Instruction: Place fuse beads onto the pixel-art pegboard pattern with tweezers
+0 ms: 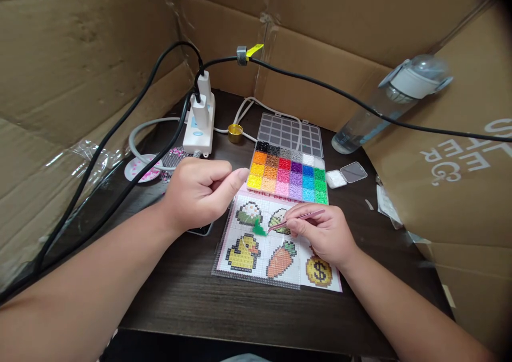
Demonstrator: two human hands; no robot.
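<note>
Tweezers (pixel 298 219) sit pinched in my right hand (pixel 320 234), their tips aimed left at a small cluster of green beads (pixel 259 228) on the clear pegboard (pixel 240 266). The pegboard lies over a pattern sheet (pixel 326 284) printed with a duck, a carrot, a coin and two round shapes, all of it flat on the dark bench (pixel 192 298) in front of me. I judge the beads to be very light, hard and smooth, so they would roll or jump away at any nudge; the tweezers look thin and springy, best held mid-shaft as they are now, with only gentle pressure. The pegboard seems light enough to slide if pushed, and it has nothing weighing it down.

My left hand (pixel 198 194) hovers just above the sheet's upper left corner, curled closed with thumb against forefinger; whether it pinches a bead I cannot tell.

Just beyond the sheet stands the bead box (pixel 288 178), its compartments filled with sorted colours, its clear lid (pixel 290 133) folded back behind it. To the right of it lies a small open case (pixel 346 175) with white beads. Farther out, a power strip (pixel 199 125) with chargers plugged in, a gold cap (pixel 235 133), black cables (pixel 340 93) strung across, and a water bottle (pixel 394 98) leaning against the cardboard walls (pixel 80 58) that enclose the bench.
</note>
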